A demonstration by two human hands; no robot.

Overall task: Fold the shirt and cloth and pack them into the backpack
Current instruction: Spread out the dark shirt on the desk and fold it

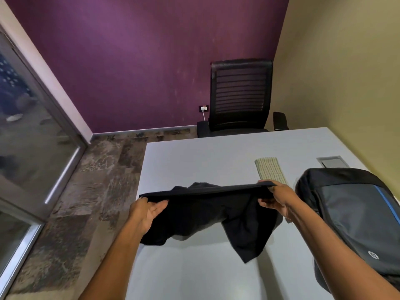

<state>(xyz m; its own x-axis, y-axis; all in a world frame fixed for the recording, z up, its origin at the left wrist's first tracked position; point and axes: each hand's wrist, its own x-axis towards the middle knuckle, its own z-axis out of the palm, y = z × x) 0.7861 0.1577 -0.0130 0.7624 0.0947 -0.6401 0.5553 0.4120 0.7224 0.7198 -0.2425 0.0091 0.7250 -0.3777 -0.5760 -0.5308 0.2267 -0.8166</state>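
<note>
1. The shirt (207, 213) is soft, matt black cloth.
2. The folded cloth (270, 169) looks woven, with fine stripes.
3. The backpack (355, 215) is grey-black synthetic fabric.
4. The table (194, 161) is smooth, faintly glossy.

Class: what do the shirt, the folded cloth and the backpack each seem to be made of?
Shirt: soft black fabric; it sags between the hands. Cloth: pale striped woven textile, folded flat. Backpack: probably synthetic fabric, matte grey and black.
</note>
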